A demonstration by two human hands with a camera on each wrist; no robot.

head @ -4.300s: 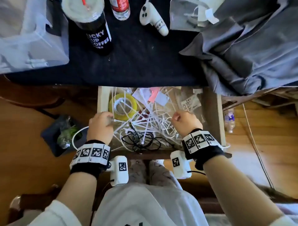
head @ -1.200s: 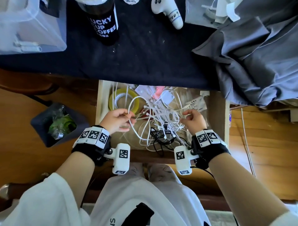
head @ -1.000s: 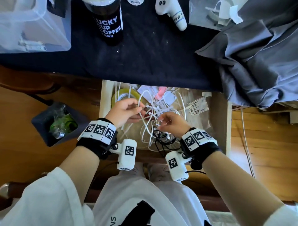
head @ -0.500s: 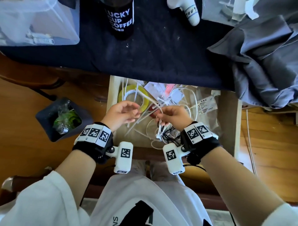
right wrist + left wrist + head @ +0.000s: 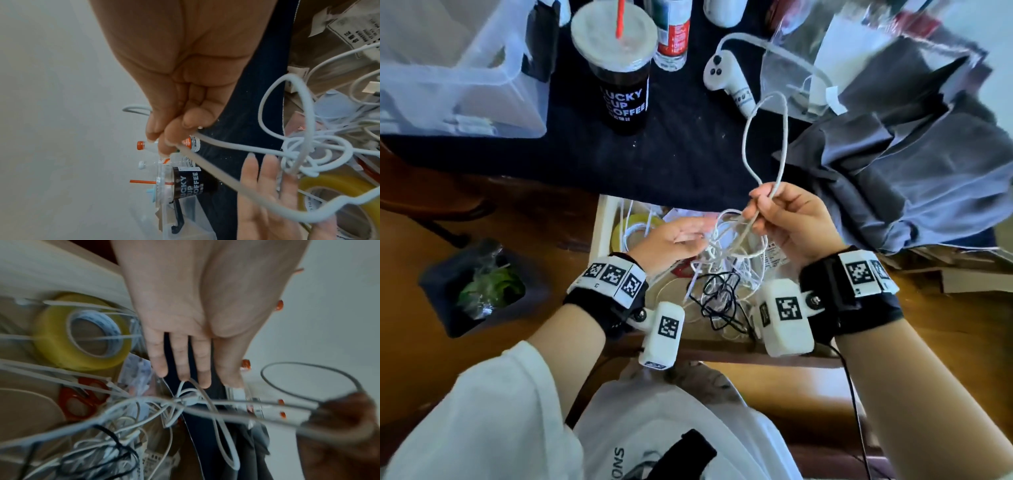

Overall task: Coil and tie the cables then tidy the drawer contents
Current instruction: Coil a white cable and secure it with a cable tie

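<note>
Nearest, a black cable (image 5: 717, 301) lies tangled at the front of the open drawer (image 5: 604, 222). Above it the left hand (image 5: 671, 241) is flat with straight fingers (image 5: 183, 363), their tips at the knot of the white cable (image 5: 765, 144); whether they press it is hard to tell through the blur. The right hand (image 5: 787, 219) is raised over the drawer and pinches two strands of that cable between thumb and fingertips (image 5: 164, 139). From the pinch a long loop rises over the dark tabletop (image 5: 681, 150), while the rest trails down into the tangle beside a yellow tape roll (image 5: 82, 334).
</note>
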